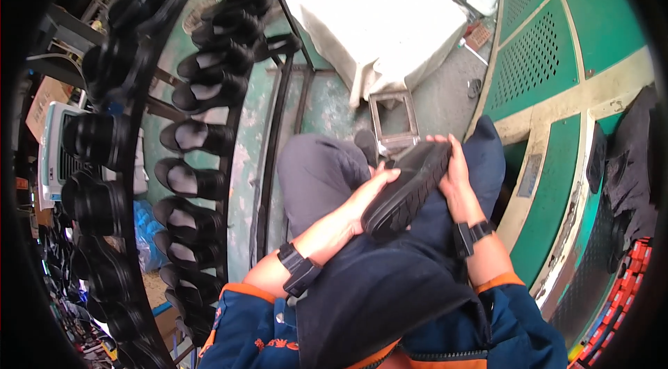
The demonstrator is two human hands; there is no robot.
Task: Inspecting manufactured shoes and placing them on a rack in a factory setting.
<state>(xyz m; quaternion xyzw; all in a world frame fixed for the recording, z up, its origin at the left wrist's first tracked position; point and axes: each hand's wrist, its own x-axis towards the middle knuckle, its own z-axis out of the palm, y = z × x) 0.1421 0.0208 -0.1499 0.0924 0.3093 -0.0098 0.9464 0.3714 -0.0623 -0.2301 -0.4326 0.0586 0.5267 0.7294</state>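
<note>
A black shoe with a ridged dark sole is held above my lap, tilted so that its sole edge faces right and toward me. My left hand grips it along its left side, the thumb lying on the upper. At its far right end, my right hand is wrapped round the shoe with the fingers on the far side. Both wrists carry black strapped devices. The inside of the shoe and most of my left fingers are hidden.
Several black shoes stand on tall racks at my left. Ahead are a white cloth-covered block and a small square metal frame. A green perforated machine panel runs along the right, with dark cloth hanging nearer me.
</note>
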